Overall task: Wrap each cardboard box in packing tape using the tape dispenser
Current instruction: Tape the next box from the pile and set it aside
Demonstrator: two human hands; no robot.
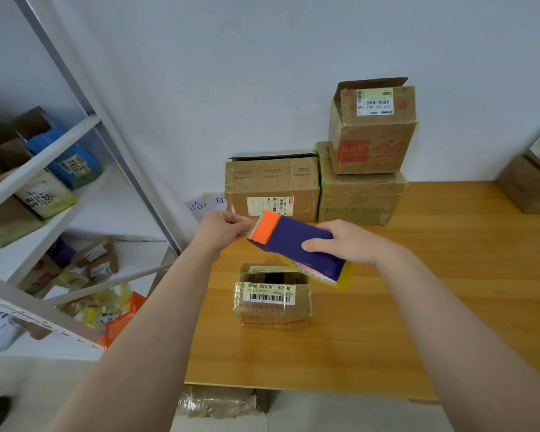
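Wooden surface (418, 307) against a white wall, with a metal shelf rack (44, 157) of parcels to the left. Three cardboard boxes (360, 198) sit at the back, one stacked on another. The small box (273, 299), barcode label up, sits on the surface below the hands. The purple-orange tape dispenser (293, 241) is held in the air above it. Right hand (353, 244) fingers grip the dispenser body. Left hand (222, 232) fingers are pinched together at the orange end; can't tell if they hold tape.

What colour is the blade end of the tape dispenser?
Orange, on the purple dispenser; head view.
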